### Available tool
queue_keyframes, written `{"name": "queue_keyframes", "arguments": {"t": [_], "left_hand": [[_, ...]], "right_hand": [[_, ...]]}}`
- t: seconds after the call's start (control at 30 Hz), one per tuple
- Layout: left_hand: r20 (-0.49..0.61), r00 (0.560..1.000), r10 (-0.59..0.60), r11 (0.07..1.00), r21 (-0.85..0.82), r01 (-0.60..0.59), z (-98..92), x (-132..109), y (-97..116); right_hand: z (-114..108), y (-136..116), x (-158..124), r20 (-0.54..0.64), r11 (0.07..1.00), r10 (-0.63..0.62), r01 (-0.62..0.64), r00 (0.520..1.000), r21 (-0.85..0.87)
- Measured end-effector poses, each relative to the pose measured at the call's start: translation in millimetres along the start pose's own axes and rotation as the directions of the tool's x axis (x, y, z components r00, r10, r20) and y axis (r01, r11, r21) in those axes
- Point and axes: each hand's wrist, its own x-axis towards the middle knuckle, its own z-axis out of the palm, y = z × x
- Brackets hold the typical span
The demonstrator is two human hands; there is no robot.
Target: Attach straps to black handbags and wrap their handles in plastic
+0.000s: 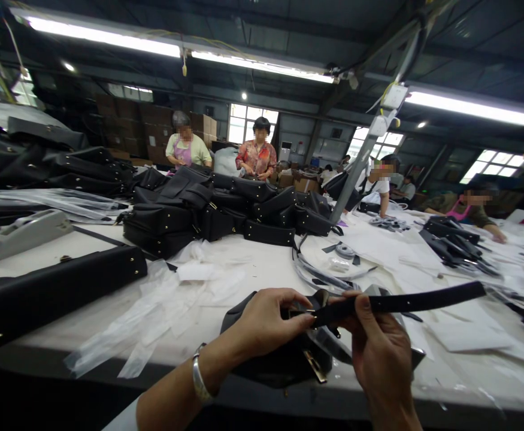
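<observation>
A black strap [427,299] with small holes stretches across both hands, its loose end pointing right. Between thumb and fingers, my left hand [270,320] pinches the strap's left part, where a metal buckle [304,312] partly shows. My right hand [381,344] is closed on the strap a little further along, thumb on top. Beneath the hands lies a black handbag [270,365] with a gold-coloured metal fitting [315,366]; my hands and the strap hide part of it.
Black bags [167,227] are piled across the table [230,251]. Another bag [64,284], clear plastic film [145,317] and a grey tape dispenser [23,233] lie left. White sheets [468,332] cover the right side. A slanted metal post [356,173] rises beyond; several people work further back.
</observation>
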Motion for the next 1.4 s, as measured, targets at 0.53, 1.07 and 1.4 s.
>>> {"name": "queue_keyframes", "arguments": {"t": [0.53, 1.07, 1.4], "left_hand": [[-0.03, 0.998, 0.051, 0.99, 0.134, -0.047, 8.3, -4.3, 3.3], [-0.07, 0.997, 0.02, 0.996, 0.086, -0.014, 6.4, -6.0, 3.4], [-0.026, 0.999, -0.028, 0.999, 0.019, 0.029, 7.1, -9.2, 7.1]], "right_hand": [[12.7, 17.6, -8.1, 0.084, 0.981, 0.186, -0.19, 0.979, 0.04], [7.0, 17.5, -17.8, 0.093, 0.956, 0.215, -0.229, 0.972, 0.183], [-5.1, 19.4, -18.6, 0.143, 0.936, 0.332, -0.344, 0.932, 0.07]]}}
